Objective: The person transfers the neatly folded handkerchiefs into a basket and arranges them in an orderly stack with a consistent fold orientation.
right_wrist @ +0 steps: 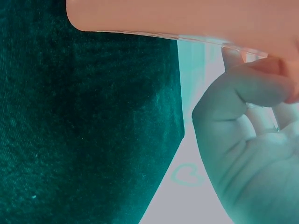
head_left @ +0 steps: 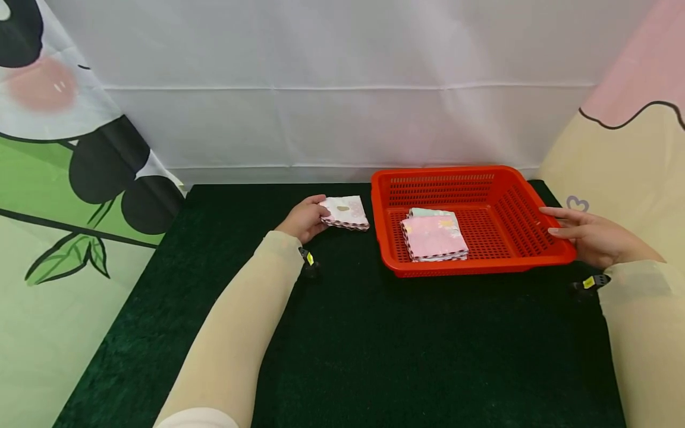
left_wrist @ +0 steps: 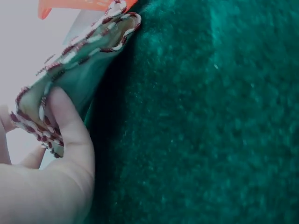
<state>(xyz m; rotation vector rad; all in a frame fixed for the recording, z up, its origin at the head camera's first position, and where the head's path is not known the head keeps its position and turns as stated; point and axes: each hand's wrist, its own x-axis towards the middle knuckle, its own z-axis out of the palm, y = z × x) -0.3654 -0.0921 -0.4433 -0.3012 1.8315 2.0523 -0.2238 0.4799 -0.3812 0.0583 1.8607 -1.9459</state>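
Note:
My left hand (head_left: 304,219) pinches a folded handkerchief (head_left: 345,212), white on top with a red-and-white stitched edge. Seen from the left wrist, the thumb (left_wrist: 70,123) presses against the layered folds, close over the green cloth. Right of it stands a red plastic basket (head_left: 455,268) with slotted walls. Inside, toward its left, lie folded handkerchiefs, a pink one (head_left: 433,236) overlapping a pale green one (head_left: 428,212). My right hand (head_left: 602,238) holds the basket's right rim; in the right wrist view, its bent thumb (right_wrist: 266,86) meets the basket's edge.
Dark green velvety cloth (head_left: 417,351) covers the table. A pale hanging sheet (head_left: 342,131) rises behind its back edge, and printed cartoon sheets (head_left: 80,279) flank the sides. The basket stands near the back right corner.

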